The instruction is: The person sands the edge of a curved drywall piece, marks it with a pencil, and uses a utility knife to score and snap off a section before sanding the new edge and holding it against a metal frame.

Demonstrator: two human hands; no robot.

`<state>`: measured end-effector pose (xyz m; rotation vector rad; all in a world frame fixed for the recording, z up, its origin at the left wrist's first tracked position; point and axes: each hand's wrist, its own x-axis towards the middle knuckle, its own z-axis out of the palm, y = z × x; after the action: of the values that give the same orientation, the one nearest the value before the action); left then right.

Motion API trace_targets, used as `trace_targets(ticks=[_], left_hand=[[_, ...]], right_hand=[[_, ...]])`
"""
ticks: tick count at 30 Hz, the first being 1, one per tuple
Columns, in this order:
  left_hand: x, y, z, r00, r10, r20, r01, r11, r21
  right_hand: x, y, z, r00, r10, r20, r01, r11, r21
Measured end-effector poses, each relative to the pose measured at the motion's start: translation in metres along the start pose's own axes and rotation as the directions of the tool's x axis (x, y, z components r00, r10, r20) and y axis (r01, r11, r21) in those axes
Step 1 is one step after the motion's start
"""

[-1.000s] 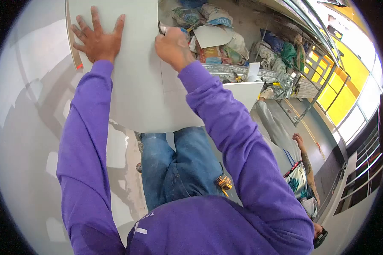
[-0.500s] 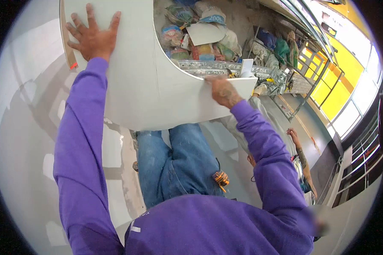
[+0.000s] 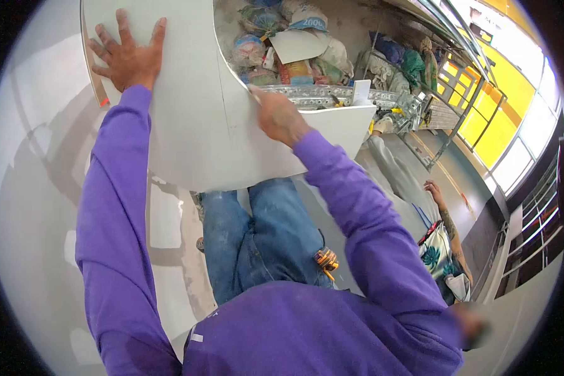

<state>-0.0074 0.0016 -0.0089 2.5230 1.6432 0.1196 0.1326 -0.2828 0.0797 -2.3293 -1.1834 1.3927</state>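
Note:
A large white board (image 3: 188,106) with a curved cut-out edge stands in front of my legs, and it looks like plasterboard. My left hand (image 3: 130,56) lies flat against its upper left face, fingers spread. My right hand (image 3: 279,116) is closed at the curved edge, near the middle of the curve. Whatever its fingers may hold is hidden from this side. A pencil-like line runs down the board between my hands. Orange-and-black tools (image 3: 326,260) hang at the right hip of my jeans (image 3: 257,232).
Behind the board lie several filled bags (image 3: 257,50) and a perforated metal strip (image 3: 319,94). Metal scaffolding (image 3: 460,128) stands at the right. Another person's arm (image 3: 448,219) and light trousers (image 3: 388,166) show at the right. A grey wall (image 3: 37,188) rises on the left.
My right hand has slid left and up along the curved edge, from near the board's right part. The board has shifted slightly left in view. My left hand keeps its place on it.

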Motion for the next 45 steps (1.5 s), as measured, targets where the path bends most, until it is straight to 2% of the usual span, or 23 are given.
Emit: trace_targets(ticks=[2,4,7,8,10,13,15,17,19,22,24,26,28,29,33,34,35,37,39,41,42,44,45], left_hand=[[0.0,-0.002,-0.001,1.0,-0.014,0.023,0.013,1.0,0.009],[0.001,-0.002,0.0,0.999,-0.014,0.034,0.013,1.0,0.017],[-0.001,-0.002,0.001,1.0,-0.009,0.028,0.009,1.0,0.012],[-0.002,-0.002,-0.001,1.0,-0.008,0.018,0.007,1.0,0.018],[0.0,0.001,-0.002,1.0,-0.001,-0.014,0.002,1.0,0.03],[0.001,0.0,-0.001,1.0,0.005,-0.013,-0.004,0.999,0.052],[0.002,0.001,-0.001,0.999,0.005,-0.033,-0.005,1.0,0.019],[-0.003,0.0,-0.001,0.999,0.002,-0.032,-0.002,1.0,-0.001],[-0.001,0.001,0.0,0.999,0.0,-0.034,-0.001,1.0,-0.021],[0.0,-0.001,0.001,0.999,0.019,-0.041,-0.019,1.0,-0.016],[0.001,-0.001,0.002,0.998,0.027,-0.049,-0.027,1.0,0.0],[0.0,-0.003,0.004,0.998,0.031,-0.053,-0.029,0.999,0.025],[0.001,-0.003,0.002,1.0,0.018,-0.016,-0.018,1.0,-0.008],[0.001,-0.003,0.001,1.0,0.013,0.005,-0.013,1.0,-0.022],[-0.001,-0.003,0.0,1.0,0.001,0.013,-0.001,1.0,-0.03],[-0.002,-0.003,0.0,1.0,0.001,0.007,-0.001,1.0,-0.021],[0.0,-0.002,-0.001,1.0,0.004,-0.002,-0.005,1.0,-0.012],[0.001,-0.003,0.003,0.999,0.015,-0.046,-0.014,1.0,0.026],[0.0,0.0,0.006,0.997,0.029,-0.074,-0.027,0.999,0.031],[0.0,-0.001,0.004,0.996,0.037,-0.086,-0.035,0.999,0.025],[0.0,-0.002,0.006,0.995,0.037,-0.096,-0.035,0.999,0.023],[0.001,-0.002,0.007,0.995,0.04,-0.094,-0.038,0.999,0.019],[0.0,-0.003,0.006,0.995,0.041,-0.092,-0.04,0.999,0.018]], right_hand=[[-0.033,0.052,-0.012,0.959,0.135,0.249,-0.057,0.953,-0.298],[-0.063,0.109,-0.021,0.992,-0.079,0.103,0.112,0.922,-0.371],[-0.054,0.093,-0.034,0.965,0.034,0.261,0.069,0.924,-0.376],[-0.043,0.076,-0.025,0.963,0.11,0.247,-0.05,0.969,-0.24],[0.0,0.015,-0.007,0.98,0.13,0.147,-0.111,0.985,-0.132],[0.097,-0.055,0.005,0.958,0.192,-0.212,-0.172,0.979,0.107],[0.162,-0.071,0.007,0.949,0.136,-0.285,-0.12,0.99,0.072],[0.157,-0.107,-0.036,0.93,-0.043,-0.366,-0.004,0.992,-0.127],[0.164,-0.108,-0.016,0.778,0.244,-0.58,0.001,0.921,0.389],[0.087,-0.071,0.014,0.948,0.169,-0.269,-0.136,0.981,0.137],[0.033,-0.042,0.005,0.972,0.235,-0.006,-0.234,0.971,0.054],[-0.018,0.004,-0.01,0.988,0.081,0.133,-0.061,0.987,-0.152],[-0.055,0.082,-0.02,0.963,-0.092,0.252,0.19,0.896,-0.4],[-0.063,0.086,-0.046,0.944,0.123,0.305,-0.006,0.933,-0.36],[-0.062,0.109,-0.048,0.902,0.199,0.383,0.033,0.852,-0.522],[-0.046,0.082,-0.042,0.875,0.226,0.428,-0.023,0.902,-0.43],[-0.032,0.066,-0.019,0.929,0.1,0.357,0.034,0.936,-0.351],[0.007,0.0,0.014,0.998,0.053,0.031,-0.047,0.986,-0.162],[0.059,-0.052,0.022,0.964,0.121,-0.234,-0.102,0.99,0.092],[0.091,-0.074,0.003,0.89,0.106,-0.443,0.082,0.919,0.385],[0.1,-0.084,-0.012,0.839,0.114,-0.532,0.163,0.88,0.445],[0.085,-0.109,-0.054,0.735,0.133,-0.665,0.164,0.917,0.364],[0.069,-0.098,-0.065,0.747,0.086,-0.66,0.16,0.939,0.304]])
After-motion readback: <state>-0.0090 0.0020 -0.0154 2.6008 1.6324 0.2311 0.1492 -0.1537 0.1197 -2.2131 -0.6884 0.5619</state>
